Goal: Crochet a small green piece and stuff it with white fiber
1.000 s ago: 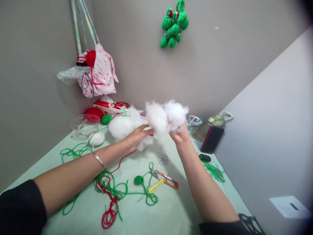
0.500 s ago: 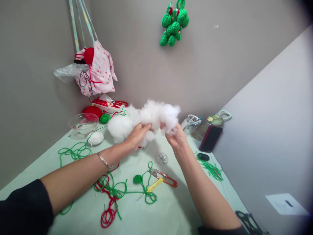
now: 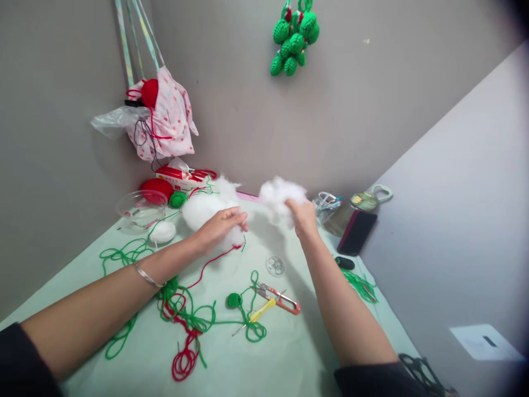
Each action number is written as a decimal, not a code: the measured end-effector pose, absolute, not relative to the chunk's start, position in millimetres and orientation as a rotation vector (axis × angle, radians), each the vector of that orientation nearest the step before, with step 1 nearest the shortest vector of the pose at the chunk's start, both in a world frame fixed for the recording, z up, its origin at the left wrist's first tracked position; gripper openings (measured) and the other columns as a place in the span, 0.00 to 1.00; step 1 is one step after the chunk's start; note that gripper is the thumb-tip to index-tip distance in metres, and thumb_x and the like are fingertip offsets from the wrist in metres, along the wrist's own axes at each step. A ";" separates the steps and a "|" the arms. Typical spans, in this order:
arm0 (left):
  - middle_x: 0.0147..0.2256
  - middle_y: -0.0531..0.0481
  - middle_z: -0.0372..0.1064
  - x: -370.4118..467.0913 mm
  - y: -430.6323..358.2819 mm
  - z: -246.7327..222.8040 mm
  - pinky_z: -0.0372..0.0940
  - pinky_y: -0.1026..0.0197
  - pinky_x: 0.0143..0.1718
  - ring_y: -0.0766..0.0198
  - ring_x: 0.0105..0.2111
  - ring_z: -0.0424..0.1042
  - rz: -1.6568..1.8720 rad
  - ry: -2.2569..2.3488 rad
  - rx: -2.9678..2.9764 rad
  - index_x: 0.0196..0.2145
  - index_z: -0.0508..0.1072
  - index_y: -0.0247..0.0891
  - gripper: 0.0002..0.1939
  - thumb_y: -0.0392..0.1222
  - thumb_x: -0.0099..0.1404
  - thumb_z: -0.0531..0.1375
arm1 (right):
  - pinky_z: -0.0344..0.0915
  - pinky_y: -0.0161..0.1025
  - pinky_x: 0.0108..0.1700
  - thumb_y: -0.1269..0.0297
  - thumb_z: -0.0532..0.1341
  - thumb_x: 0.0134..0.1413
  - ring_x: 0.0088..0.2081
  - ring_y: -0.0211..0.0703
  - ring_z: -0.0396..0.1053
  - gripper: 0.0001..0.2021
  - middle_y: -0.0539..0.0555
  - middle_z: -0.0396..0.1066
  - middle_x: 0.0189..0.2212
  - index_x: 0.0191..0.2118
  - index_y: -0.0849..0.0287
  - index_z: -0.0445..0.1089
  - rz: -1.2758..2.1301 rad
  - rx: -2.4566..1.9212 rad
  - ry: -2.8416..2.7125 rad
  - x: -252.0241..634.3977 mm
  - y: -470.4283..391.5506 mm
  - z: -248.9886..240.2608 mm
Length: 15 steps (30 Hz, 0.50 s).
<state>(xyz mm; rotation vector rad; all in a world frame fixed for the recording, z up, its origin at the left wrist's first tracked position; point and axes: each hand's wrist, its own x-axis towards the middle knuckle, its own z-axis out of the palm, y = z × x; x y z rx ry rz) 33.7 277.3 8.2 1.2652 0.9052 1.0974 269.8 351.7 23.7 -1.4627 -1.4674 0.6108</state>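
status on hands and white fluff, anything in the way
Right hand holding fluff clump. Left hand by larger pile, grip unclear. Orange snips on table, apart from both hands.

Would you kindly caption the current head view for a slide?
The right hand holds white fluff above a table strewn with green yarn and red yarn.

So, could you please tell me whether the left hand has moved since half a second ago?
Yes: the left hand has shifted leftward, judged against the small round clear container.
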 end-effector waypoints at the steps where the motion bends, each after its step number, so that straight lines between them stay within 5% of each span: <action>1: 0.27 0.50 0.71 30.0 275.0 10.7 0.62 0.63 0.28 0.66 0.24 0.67 1.103 0.920 1.238 0.27 0.74 0.35 0.17 0.53 0.60 0.65 | 0.71 0.48 0.47 0.53 0.60 0.52 0.45 0.54 0.75 0.23 0.63 0.78 0.43 0.48 0.64 0.73 0.564 -1.485 -1.484 273.5 355.8 23.1; 5: 0.31 0.46 0.75 20.4 267.7 24.5 0.64 0.61 0.27 0.60 0.28 0.72 1.122 0.953 1.140 0.41 0.81 0.34 0.18 0.48 0.57 0.67 | 0.59 0.61 0.63 0.60 0.69 0.47 0.63 0.65 0.63 0.26 0.70 0.67 0.59 0.52 0.62 0.71 0.368 -1.523 -1.602 270.2 346.1 25.1; 7: 0.35 0.43 0.77 19.6 267.1 30.1 0.65 0.62 0.29 0.58 0.33 0.74 1.165 0.939 1.099 0.41 0.81 0.34 0.16 0.47 0.58 0.66 | 0.55 0.62 0.65 0.62 0.68 0.52 0.64 0.64 0.60 0.22 0.69 0.63 0.62 0.53 0.61 0.70 0.164 -1.421 -1.758 255.6 323.7 28.2; 11: 0.36 0.41 0.76 26.5 271.0 31.3 0.65 0.62 0.27 0.60 0.31 0.72 1.238 0.855 0.830 0.35 0.79 0.34 0.13 0.47 0.64 0.60 | 0.70 0.43 0.44 0.58 0.57 0.67 0.36 0.42 0.71 0.09 0.57 0.69 0.45 0.47 0.54 0.69 0.184 -0.977 -2.023 212.8 262.1 34.1; 15: 0.29 0.46 0.73 43.1 263.8 23.8 0.70 0.60 0.33 0.61 0.31 0.73 1.179 0.792 0.751 0.31 0.76 0.34 0.09 0.38 0.66 0.58 | 0.68 0.40 0.36 0.62 0.56 0.68 0.40 0.45 0.72 0.08 0.58 0.70 0.47 0.48 0.53 0.70 0.177 -0.844 -2.299 183.8 222.4 31.2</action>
